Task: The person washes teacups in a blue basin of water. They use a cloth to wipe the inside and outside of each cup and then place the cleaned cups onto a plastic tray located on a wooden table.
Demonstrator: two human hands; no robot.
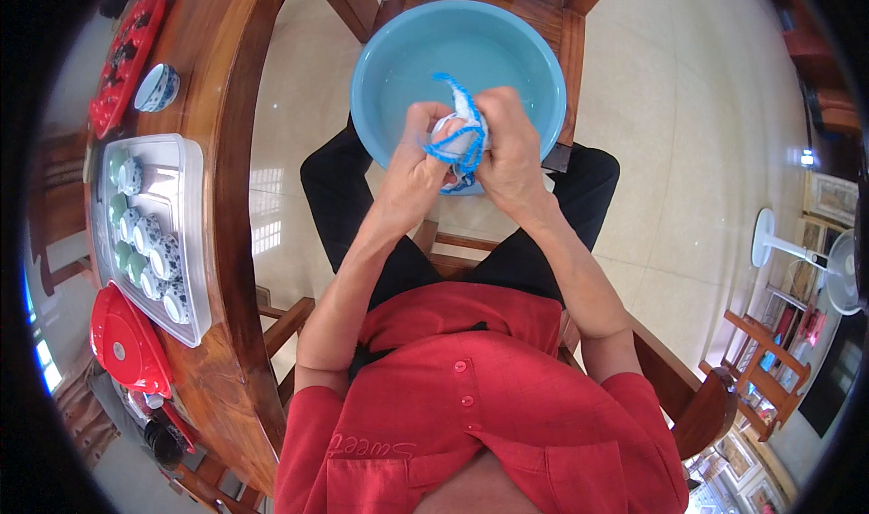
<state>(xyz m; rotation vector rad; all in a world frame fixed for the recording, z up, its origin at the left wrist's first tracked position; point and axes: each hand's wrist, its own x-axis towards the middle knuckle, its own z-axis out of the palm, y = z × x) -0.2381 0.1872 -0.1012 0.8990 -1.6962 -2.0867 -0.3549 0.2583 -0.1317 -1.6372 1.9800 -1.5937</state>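
Note:
A white cloth with blue stitched edging (461,140) is bunched between my two hands, over the near side of a light-blue plastic basin (380,45). My left hand (417,157) grips it from the left, thumb on top. From the right, my right hand (510,150) is closed around the other part of it. One blue-edged corner sticks up towards the basin's middle. Something white shows among the folds, but I cannot tell whether a small cup is inside the cloth. The basin seems to hold clear water and rests on a wooden chair (574,72).
To the left, a wooden table (231,195) bears a clear plastic tray (193,242) of several small cups (146,232). A patterned cup (157,87), a red tray (129,59) and a red dish (129,341) are also there. A white fan (845,269) stands at right.

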